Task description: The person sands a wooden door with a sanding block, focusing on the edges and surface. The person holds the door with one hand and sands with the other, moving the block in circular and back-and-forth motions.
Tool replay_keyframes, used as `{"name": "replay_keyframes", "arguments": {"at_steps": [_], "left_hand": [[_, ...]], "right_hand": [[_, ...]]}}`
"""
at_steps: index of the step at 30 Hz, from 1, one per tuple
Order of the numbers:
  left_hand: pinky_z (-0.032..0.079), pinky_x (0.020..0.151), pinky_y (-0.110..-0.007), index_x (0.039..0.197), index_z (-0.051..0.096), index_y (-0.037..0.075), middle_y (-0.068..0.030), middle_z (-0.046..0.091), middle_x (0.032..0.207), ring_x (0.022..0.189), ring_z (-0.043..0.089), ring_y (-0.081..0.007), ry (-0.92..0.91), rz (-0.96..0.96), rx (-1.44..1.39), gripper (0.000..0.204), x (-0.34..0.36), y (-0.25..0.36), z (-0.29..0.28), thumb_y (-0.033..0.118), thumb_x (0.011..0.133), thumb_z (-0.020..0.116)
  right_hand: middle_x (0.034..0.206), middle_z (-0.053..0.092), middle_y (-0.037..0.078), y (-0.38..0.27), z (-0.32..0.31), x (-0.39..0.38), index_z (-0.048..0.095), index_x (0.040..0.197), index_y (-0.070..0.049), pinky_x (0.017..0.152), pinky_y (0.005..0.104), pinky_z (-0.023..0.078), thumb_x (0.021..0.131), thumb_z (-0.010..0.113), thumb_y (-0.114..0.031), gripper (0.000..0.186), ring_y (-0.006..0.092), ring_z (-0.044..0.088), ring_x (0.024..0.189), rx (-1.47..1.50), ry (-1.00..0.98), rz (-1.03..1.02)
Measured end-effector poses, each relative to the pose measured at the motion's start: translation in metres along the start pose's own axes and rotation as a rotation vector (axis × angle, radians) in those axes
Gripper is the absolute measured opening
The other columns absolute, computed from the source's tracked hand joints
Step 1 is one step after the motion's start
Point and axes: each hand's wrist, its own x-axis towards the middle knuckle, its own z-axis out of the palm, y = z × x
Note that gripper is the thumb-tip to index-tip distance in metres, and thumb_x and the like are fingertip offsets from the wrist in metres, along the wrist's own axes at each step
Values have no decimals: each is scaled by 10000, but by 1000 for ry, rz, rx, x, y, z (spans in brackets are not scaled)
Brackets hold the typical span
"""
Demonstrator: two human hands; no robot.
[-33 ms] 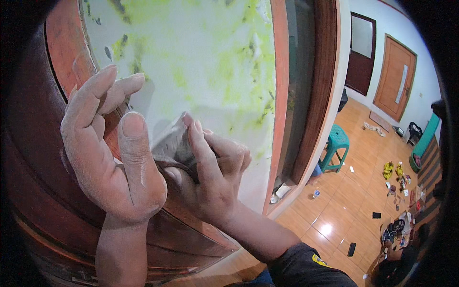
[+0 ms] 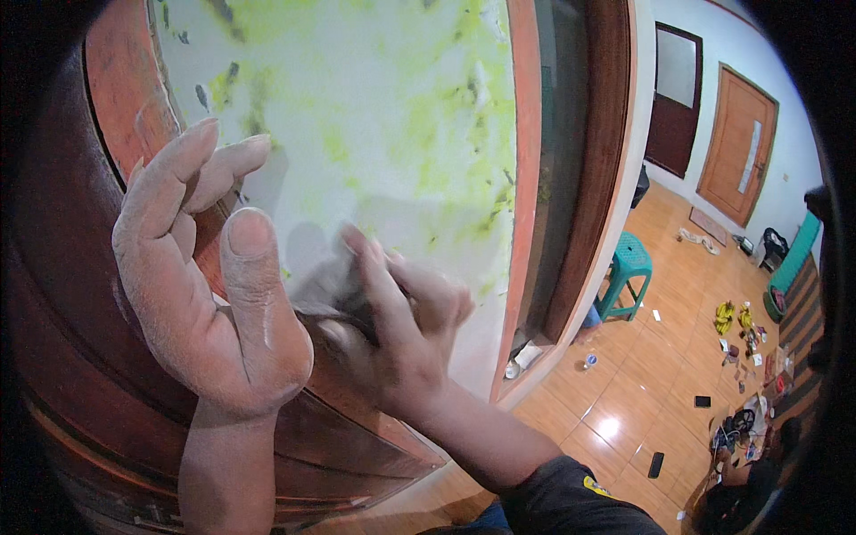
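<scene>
A whitish panel (image 2: pixel 383 116), blotched with yellow-green and flecked with small dark marks, sits in a reddish-brown wooden frame (image 2: pixel 98 374). The left hand (image 2: pixel 201 294) is coated in pale dust; the right hand (image 2: pixel 401 339) grips a grey scrap (image 2: pixel 330 290) above a black sleeve (image 2: pixel 571 499). Far right: glossy orange floor tiles (image 2: pixel 624 392), a teal plastic stool (image 2: pixel 624 272), white wall (image 2: pixel 704 53) and orange-brown door (image 2: pixel 736 143).

Bright indoor light, floor (image 2: pixel 615 428) glare, motion-blurred right hand (image 2: pixel 392 330), dark fisheye rim.

Home interior: tiled orange floor (image 2: pixel 624 419), wooden doors (image 2: pixel 736 147) at 2 o'clock, plastic stool (image 2: pixel 624 272) at 3 o'clock.
</scene>
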Motion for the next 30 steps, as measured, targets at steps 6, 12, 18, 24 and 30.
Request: {"name": "replay_keyframes", "arguments": {"at_steps": [6, 12, 18, 24, 30], "left_hand": [[426, 1141, -435, 1462, 364, -113, -305, 617, 1310, 1252, 599, -299, -42, 28, 50, 432, 4, -3, -6, 102, 1096, 445], [436, 1145, -436, 1455, 370, -111, -304, 618, 1312, 1255, 603, -306, 4, 10, 43, 429, -8, -6, 3, 123, 1104, 450], [435, 1147, -433, 1451, 382, -103, -295, 621, 1319, 1251, 609, -303, 24, 2, 1, 415, -11, -6, 7, 119, 1106, 445], [432, 1150, -422, 1462, 390, -82, -280, 635, 1307, 1257, 607, -287, -18, 5, 64, 414, -11, -6, 3, 111, 1102, 454], [436, 1157, -442, 1449, 384, -101, -290, 638, 1290, 1241, 619, -305, 11, -14, 62, 405, -10, -4, 7, 101, 1102, 442]], "right_hand": [[1260, 674, 102, 20, -19, -114, 617, 1384, -1, 947, 410, 388, 720, 918, -266, 775, 232, 569, 1117, -13, 56, 92], [1265, 641, 119, 11, 7, -54, 599, 1421, 20, 966, 401, 378, 725, 910, -241, 805, 251, 555, 1108, 54, -3, 32], [1273, 673, 119, -1, 4, -31, 614, 1405, 38, 962, 388, 390, 699, 912, -214, 807, 248, 583, 1084, 21, -67, 35], [1158, 697, 81, 22, -12, -125, 664, 1335, -26, 860, 391, 419, 697, 914, -323, 747, 228, 610, 1036, -57, -52, 82], [1234, 617, 129, -3, 17, -42, 575, 1442, 25, 976, 413, 367, 722, 920, -271, 851, 275, 541, 1124, 39, -77, 44]]}}
